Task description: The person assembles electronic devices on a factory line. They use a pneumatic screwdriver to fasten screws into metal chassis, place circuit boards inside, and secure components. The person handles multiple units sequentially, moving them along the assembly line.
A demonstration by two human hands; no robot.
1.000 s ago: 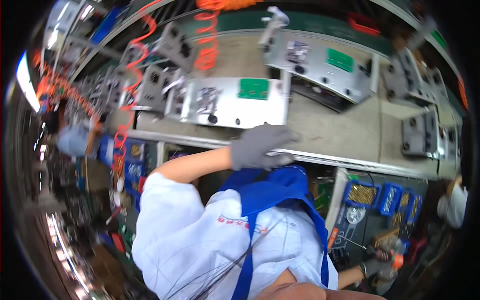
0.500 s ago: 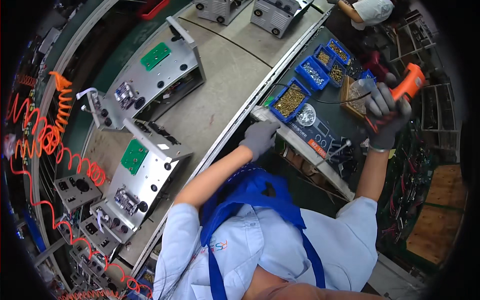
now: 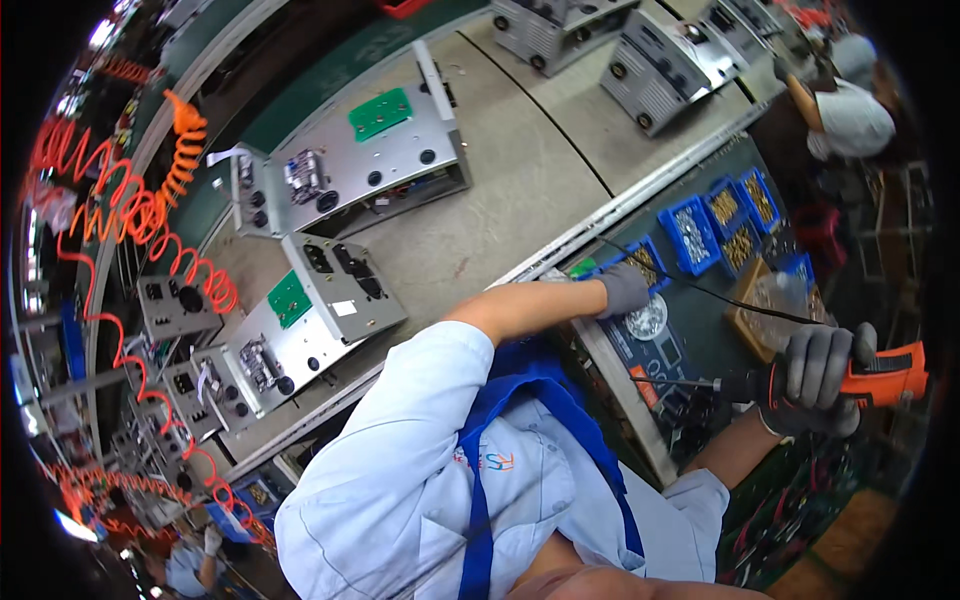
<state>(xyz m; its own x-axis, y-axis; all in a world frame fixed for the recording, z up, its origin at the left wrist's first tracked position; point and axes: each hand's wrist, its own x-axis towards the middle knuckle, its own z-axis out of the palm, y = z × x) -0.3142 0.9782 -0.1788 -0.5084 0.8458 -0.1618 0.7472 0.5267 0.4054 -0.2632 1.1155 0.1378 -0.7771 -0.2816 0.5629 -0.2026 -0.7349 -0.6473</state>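
Note:
My right hand, in a grey glove, is closed around the handle of an orange and black electric screwdriver. Its long thin bit points left, over the side bench, and a black cable runs from the bench up to the hand. My left hand, also gloved, reaches across to a blue bin of brass-coloured screws and covers part of it. How its fingers are bent does not show. Just beside that hand lies a round dish of small silvery parts.
More blue bins of screws and a wooden box stand on the side bench. Two opened metal housings with green boards rest on the main bench. Coiled orange air hoses hang at left. A co-worker is at the far right.
My left hand has moved from the bench edge right onto the screw bin. The screwdriver has come down and right, its bit swinging to point left. The whole view has shifted.

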